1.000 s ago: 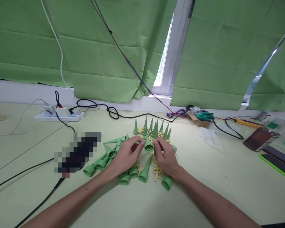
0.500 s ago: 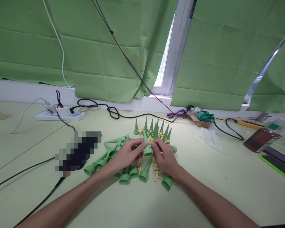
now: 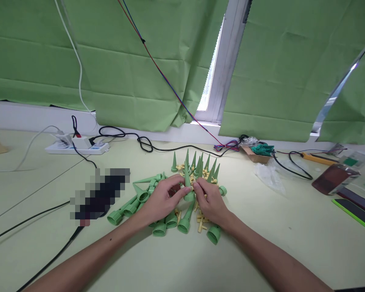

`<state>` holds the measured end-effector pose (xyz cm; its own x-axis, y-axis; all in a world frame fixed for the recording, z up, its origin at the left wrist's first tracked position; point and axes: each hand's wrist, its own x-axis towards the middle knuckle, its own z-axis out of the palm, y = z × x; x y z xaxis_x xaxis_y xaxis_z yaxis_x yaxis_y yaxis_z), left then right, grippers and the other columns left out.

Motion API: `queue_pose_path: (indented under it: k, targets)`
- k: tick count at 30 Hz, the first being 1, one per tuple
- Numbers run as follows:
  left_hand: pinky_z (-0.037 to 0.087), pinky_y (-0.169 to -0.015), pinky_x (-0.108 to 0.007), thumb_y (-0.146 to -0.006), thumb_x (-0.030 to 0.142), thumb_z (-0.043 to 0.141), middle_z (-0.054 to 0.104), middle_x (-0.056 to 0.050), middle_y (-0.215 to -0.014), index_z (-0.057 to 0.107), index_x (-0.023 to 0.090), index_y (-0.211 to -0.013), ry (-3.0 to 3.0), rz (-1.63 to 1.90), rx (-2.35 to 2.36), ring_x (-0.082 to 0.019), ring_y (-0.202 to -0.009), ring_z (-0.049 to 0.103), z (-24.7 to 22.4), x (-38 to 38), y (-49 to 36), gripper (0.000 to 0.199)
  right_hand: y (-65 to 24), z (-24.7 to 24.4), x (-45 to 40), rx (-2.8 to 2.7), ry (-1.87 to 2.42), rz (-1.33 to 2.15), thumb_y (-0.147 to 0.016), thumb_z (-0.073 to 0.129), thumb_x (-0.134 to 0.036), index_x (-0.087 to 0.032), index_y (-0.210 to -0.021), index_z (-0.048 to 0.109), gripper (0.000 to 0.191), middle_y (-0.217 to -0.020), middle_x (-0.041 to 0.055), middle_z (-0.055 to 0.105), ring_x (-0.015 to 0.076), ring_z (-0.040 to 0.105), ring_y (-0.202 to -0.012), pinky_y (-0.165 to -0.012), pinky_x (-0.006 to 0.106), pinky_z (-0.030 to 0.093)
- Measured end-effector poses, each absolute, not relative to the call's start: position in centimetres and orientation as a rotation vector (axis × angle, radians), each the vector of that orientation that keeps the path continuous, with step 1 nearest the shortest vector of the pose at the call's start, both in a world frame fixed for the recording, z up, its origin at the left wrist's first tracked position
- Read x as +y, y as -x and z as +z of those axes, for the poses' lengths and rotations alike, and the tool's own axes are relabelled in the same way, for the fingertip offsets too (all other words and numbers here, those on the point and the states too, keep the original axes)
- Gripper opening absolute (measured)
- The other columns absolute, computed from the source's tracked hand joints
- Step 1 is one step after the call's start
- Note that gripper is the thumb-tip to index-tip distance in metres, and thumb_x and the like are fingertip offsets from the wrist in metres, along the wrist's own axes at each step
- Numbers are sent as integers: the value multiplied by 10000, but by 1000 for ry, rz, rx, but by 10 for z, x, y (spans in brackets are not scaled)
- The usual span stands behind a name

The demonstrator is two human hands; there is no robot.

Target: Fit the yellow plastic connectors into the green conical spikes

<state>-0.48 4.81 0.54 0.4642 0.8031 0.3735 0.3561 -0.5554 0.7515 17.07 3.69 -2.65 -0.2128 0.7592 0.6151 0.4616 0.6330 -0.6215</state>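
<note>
My left hand (image 3: 166,196) is closed on a green watering spike (image 3: 187,175), its thumb across the wide socket end and the point facing up and away. My right hand (image 3: 212,198) pinches at the spike's right side; a small yellow valve appears to be between its fingertips, mostly hidden. Loose green spikes (image 3: 141,195) lie in a heap under and left of my left hand. Yellow valves (image 3: 201,223) lie below my right hand. Behind both hands, several green spikes (image 3: 174,162) stand point up with yellow valves at their sides.
A power strip (image 3: 79,149) stands back left, with a black cable (image 3: 185,147) running along the wall. A blurred dark object (image 3: 100,196) lies left of the heap. To the right are a small cardboard box (image 3: 255,155), a plastic bag (image 3: 270,178) and a green-edged phone (image 3: 357,215).
The held spike has tipped a little more upright, and my left thumb has shifted right across its socket. My right hand stays at its side, fingers slightly moved.
</note>
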Motion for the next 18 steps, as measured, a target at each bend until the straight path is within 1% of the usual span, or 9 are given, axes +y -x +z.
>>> queue_pose_path:
  k: [8, 13, 15, 18]
  targets:
    - [334, -560, -225, -964, 315, 447, 429, 3, -768, 445, 188, -766, -2281, 1007, 931, -130, -684, 417, 3, 50, 7, 235, -170, -31, 40, -1899, 1007, 295, -1010, 360, -274, -224, -704, 343, 310, -618, -36, 403, 130, 379, -536, -548, 267, 286]
    - [357, -576, -229, -972, 279, 439, 476, -13, -824, 487, 185, -808, -2343, 1014, 922, -137, -729, 457, 3, 48, 9, 195, -170, -32, 41, -1909, 1027, 302, -1013, 350, -275, -226, -707, 318, 312, -610, -41, 373, 130, 355, -525, -543, 272, 265]
    - [391, -625, -232, -974, 253, 439, 503, -23, -861, 510, 182, -841, -2385, 1024, 900, -140, -765, 481, 2, 48, 9, 167, -170, -33, 41, -1908, 1030, 312, -1013, 343, -273, -226, -704, 304, 315, -601, -45, 360, 128, 344, -514, -536, 273, 258]
    - [438, -752, -250, -974, 204, 443, 539, -47, -952, 549, 178, -926, -2475, 1055, 832, -148, -852, 522, 0, 48, 10, 119, -170, -33, 41, -1905, 1047, 321, -1012, 336, -273, -225, -701, 291, 318, -589, -49, 347, 125, 334, -503, -530, 276, 250]
